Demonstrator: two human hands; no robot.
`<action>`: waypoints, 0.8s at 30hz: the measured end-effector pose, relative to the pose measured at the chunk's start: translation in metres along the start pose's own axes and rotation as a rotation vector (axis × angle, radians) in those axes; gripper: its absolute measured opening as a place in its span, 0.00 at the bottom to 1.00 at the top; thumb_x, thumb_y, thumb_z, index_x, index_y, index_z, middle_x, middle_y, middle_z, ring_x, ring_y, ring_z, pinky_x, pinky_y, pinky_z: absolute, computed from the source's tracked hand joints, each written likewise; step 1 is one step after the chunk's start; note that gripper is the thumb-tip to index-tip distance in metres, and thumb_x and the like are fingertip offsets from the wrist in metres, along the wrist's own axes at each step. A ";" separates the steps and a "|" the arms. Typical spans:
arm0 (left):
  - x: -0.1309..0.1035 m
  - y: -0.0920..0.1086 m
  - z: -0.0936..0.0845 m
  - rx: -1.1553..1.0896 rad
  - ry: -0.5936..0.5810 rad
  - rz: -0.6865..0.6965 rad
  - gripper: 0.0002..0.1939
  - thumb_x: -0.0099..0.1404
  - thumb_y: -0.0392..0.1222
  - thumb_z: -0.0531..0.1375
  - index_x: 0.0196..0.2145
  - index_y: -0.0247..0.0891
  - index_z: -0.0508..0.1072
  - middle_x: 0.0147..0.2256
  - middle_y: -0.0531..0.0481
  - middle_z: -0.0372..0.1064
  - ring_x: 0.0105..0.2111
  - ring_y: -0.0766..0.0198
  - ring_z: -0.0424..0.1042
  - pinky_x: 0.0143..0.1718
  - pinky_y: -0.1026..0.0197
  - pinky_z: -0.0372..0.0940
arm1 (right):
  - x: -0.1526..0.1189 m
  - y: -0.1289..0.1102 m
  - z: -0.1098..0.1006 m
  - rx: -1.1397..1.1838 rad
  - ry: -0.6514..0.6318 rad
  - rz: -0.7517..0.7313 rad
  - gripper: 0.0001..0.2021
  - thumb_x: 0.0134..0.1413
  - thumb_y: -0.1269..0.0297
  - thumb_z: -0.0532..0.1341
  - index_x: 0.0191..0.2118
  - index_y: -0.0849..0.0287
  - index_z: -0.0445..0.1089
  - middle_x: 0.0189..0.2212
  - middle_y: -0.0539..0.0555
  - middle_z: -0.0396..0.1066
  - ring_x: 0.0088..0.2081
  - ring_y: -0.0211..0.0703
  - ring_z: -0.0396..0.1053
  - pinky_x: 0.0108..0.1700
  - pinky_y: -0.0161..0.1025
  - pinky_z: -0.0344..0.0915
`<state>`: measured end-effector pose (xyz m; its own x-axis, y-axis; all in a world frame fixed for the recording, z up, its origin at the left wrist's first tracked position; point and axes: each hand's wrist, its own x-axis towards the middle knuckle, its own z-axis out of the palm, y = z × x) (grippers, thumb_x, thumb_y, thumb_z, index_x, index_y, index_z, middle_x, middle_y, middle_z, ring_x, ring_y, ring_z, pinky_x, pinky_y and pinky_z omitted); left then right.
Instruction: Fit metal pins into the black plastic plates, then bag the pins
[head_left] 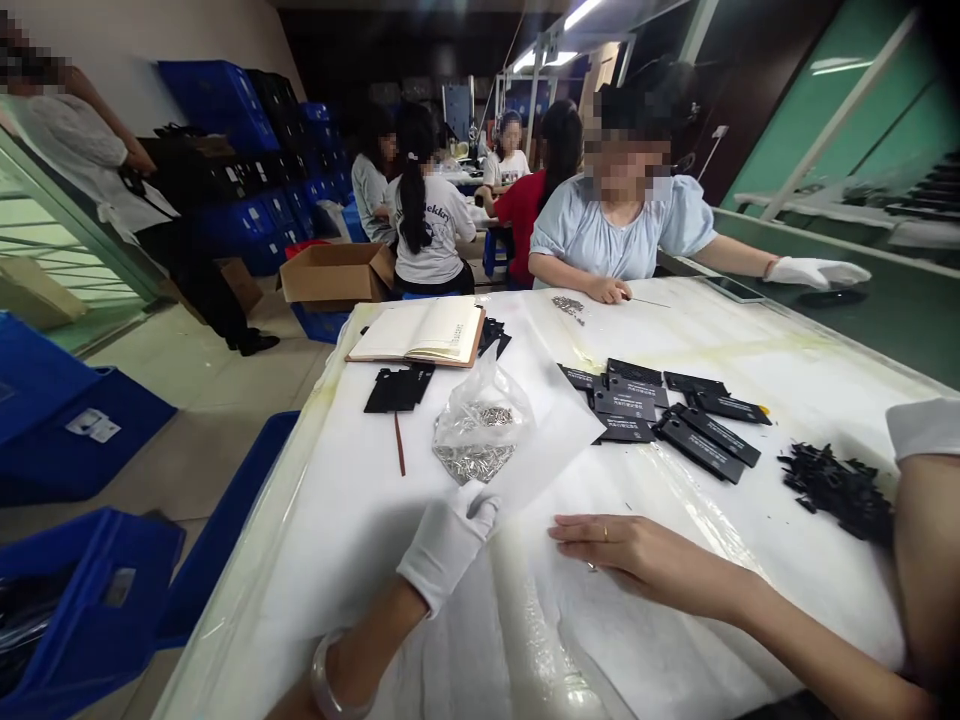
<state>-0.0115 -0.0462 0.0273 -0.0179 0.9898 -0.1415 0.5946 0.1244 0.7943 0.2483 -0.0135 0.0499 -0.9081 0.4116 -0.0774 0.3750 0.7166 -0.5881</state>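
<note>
My left hand [448, 545], in a white glove, is closed at the near side of a clear plastic bag [487, 385]. Its thumb and fingers are pressed together at the edge of a thin white sheet [555, 445]; what they hold I cannot make out. Inside the bag lie many small silvery metal pieces [474, 462]. My right hand [637, 555] is bare, with a ring. Its fingers stretch out to the left over the white-covered table [420, 640]. A tiny shiny spot shows beneath them, too small to tell.
Black flat parts [626, 400] with printed labels lie beyond my hands, and a pile of black scraps [832, 485] to the right. An open notebook [420, 335] rests at the far left edge. A co-worker [615, 230] sits opposite. Blue crates [97, 600] stand at left.
</note>
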 end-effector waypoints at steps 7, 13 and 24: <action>0.001 -0.002 0.000 -0.025 -0.004 0.029 0.10 0.63 0.45 0.51 0.27 0.38 0.66 0.26 0.55 0.69 0.26 0.71 0.64 0.30 0.70 0.58 | -0.033 -0.004 0.015 0.029 0.262 0.240 0.16 0.65 0.62 0.50 0.54 0.53 0.66 0.52 0.56 0.65 0.53 0.44 0.64 0.53 0.40 0.65; 0.001 -0.002 0.001 -0.012 -0.013 0.033 0.11 0.64 0.45 0.51 0.29 0.37 0.66 0.28 0.53 0.70 0.28 0.69 0.67 0.33 0.69 0.60 | -0.016 -0.009 0.053 -0.239 0.467 0.475 0.30 0.50 0.50 0.64 0.56 0.61 0.64 0.50 0.64 0.65 0.50 0.59 0.64 0.46 0.53 0.69; 0.001 -0.003 0.002 0.088 0.019 0.066 0.13 0.65 0.46 0.50 0.26 0.37 0.62 0.23 0.56 0.64 0.24 0.71 0.62 0.29 0.69 0.56 | -0.004 -0.010 0.061 -0.118 0.608 0.519 0.11 0.60 0.65 0.55 0.46 0.60 0.70 0.45 0.61 0.67 0.43 0.50 0.68 0.41 0.44 0.69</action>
<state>-0.0119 -0.0454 0.0235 0.0088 0.9969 -0.0782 0.6632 0.0527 0.7465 0.2362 -0.0567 0.0071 -0.3646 0.9183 0.1544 0.7693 0.3905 -0.5056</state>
